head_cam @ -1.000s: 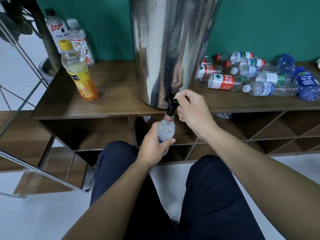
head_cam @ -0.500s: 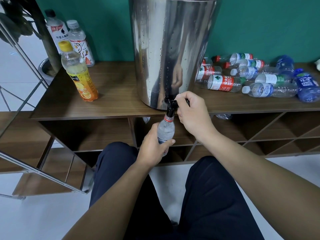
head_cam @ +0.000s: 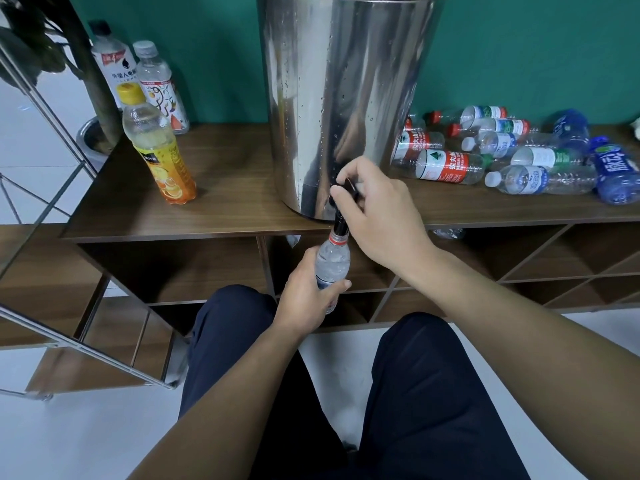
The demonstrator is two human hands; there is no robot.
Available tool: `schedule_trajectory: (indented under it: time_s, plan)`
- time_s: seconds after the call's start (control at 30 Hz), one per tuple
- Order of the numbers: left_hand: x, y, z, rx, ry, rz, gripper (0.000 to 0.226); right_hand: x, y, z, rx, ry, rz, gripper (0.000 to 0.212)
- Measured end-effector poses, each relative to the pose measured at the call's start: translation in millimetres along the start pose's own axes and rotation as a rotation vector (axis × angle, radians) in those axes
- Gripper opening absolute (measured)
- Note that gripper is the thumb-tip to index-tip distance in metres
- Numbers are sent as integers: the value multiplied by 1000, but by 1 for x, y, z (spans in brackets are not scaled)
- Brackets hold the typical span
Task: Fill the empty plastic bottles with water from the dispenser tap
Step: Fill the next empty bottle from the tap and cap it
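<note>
Bottle [head_cam: 332, 265] filling is the step in hand, and the single head view shows it held upright just below the front edge of the counter [head_cam: 225, 209], its red-ringed neck set right under the black tap [head_cam: 341, 216] of the steel dispenser [head_cam: 343, 98]. The left hand [head_cam: 304, 299] is wrapped round the lower body of the bottle, thumb across the front. The right hand [head_cam: 377, 216] has its fingers curled over the tap's black handle, pinching it; whether water is running cannot be told, though the bottle looks bubbly inside and seems well on the way to full.

To do this well, I would keep the neck centred and close under the spout so nothing runs down the outside, hold the bottle plumb, and grip only lightly, since thin plastic squeezed hard will push water out at the top. Watching the level at the shoulder matters most: the narrow neck fills fast, so the tap wants closing a little early.

Lying on the counter to the right are the waiting bottles [head_cam: 450, 166]; three capped bottles [head_cam: 159, 147] stand on the left.
</note>
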State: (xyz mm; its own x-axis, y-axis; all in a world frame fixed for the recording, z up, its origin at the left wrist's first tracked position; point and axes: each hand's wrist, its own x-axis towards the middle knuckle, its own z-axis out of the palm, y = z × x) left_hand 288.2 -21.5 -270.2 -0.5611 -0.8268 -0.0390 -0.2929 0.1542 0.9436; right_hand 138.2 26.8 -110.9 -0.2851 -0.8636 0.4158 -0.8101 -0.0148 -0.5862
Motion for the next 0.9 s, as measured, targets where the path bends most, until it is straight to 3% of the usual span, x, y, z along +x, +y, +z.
schedule_trajectory:
  time_s: [0.2, 0.47, 0.73, 0.9]
  plan:
    - [2, -3, 1, 14, 0, 2, 65, -3, 16, -10, 285, 31, 184, 26]
    - [5, -5, 5, 30, 2, -34, 62, -6, 85, -13, -142, 33, 250, 6]
    - [6, -4, 9, 50, -14, -39, 64, -4, 123, -11, -297, -51, 239, 45]
    - [5, -1, 12, 51, -22, -42, 64, 4, 133, -7, -313, -135, 269, 48]
